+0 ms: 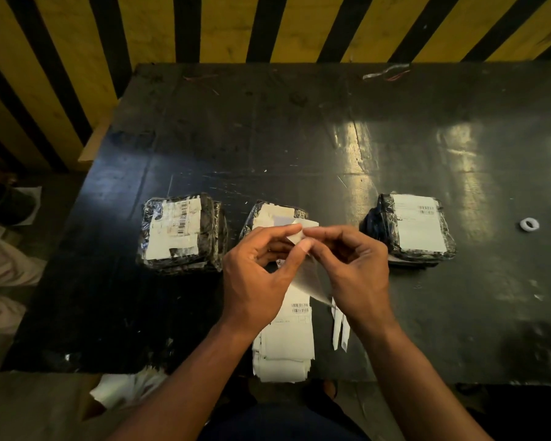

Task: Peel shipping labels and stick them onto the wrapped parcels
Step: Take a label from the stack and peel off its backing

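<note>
Three black wrapped parcels lie in a row on the black table [204, 148]. The left parcel [182, 232] carries torn white labels with barcodes. The middle parcel [275, 214] is partly hidden behind my hands. The right parcel [411, 229] bears one clean white label. My left hand [261, 275] and my right hand [353, 268] meet above the middle parcel, both pinching the top corner of a shipping label [303, 230]; its thin backing [310, 281] hangs down between them. A stack of white labels [287, 342] lies at the near table edge.
Two narrow white paper strips [340, 329] lie right of the label stack. A small white ring [529, 224] sits at the far right. Scraps of paper [128, 388] lie on the floor at lower left. A yellow-and-black striped wall [223, 27] stands behind the table.
</note>
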The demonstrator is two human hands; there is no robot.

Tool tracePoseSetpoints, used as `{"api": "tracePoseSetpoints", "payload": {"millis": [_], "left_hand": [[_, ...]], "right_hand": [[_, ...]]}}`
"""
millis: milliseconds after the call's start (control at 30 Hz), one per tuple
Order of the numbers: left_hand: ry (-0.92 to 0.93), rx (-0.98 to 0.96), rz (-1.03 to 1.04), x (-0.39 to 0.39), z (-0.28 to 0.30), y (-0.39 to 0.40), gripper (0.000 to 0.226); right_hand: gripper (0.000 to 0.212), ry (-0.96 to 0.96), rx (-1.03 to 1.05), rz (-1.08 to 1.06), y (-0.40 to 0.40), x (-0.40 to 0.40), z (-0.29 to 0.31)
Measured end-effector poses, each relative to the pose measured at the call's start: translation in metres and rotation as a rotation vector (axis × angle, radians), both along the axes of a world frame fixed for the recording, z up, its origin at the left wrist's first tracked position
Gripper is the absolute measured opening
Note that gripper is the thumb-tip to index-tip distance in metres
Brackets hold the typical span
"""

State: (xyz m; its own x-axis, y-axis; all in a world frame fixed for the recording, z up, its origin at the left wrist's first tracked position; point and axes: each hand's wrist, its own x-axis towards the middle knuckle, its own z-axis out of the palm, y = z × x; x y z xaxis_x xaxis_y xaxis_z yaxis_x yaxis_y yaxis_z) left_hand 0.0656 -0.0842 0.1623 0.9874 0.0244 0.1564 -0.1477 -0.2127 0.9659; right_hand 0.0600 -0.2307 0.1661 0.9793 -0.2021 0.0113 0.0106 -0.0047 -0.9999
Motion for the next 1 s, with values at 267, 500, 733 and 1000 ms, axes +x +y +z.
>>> {"api": "tracePoseSetpoints", "payload": {"millis": [267,500,733,1000], "left_hand": [[0.110,-0.098,0.072,0.000,-0.007,0.005,0.031],[0.133,-0.025,0.105,0.008,-0.026,0.021,0.029],[0.102,0.163,0.115,0.009,-0.056,0.046,0.030],[0.127,0.261,0.201,0.016,-0.076,0.085,0.030]], "right_hand": [[0.015,0.141,0.210,-0.110,-0.003,-0.001,-0.007],[0.015,-0.005,-0.134,-0.255,-0.019,0.001,-0.040],[0.017,-0.116,-0.608,-0.272,-0.045,-0.006,-0.082],[0.019,0.045,-0.631,-0.438,-0.099,-0.015,-0.113]]}}
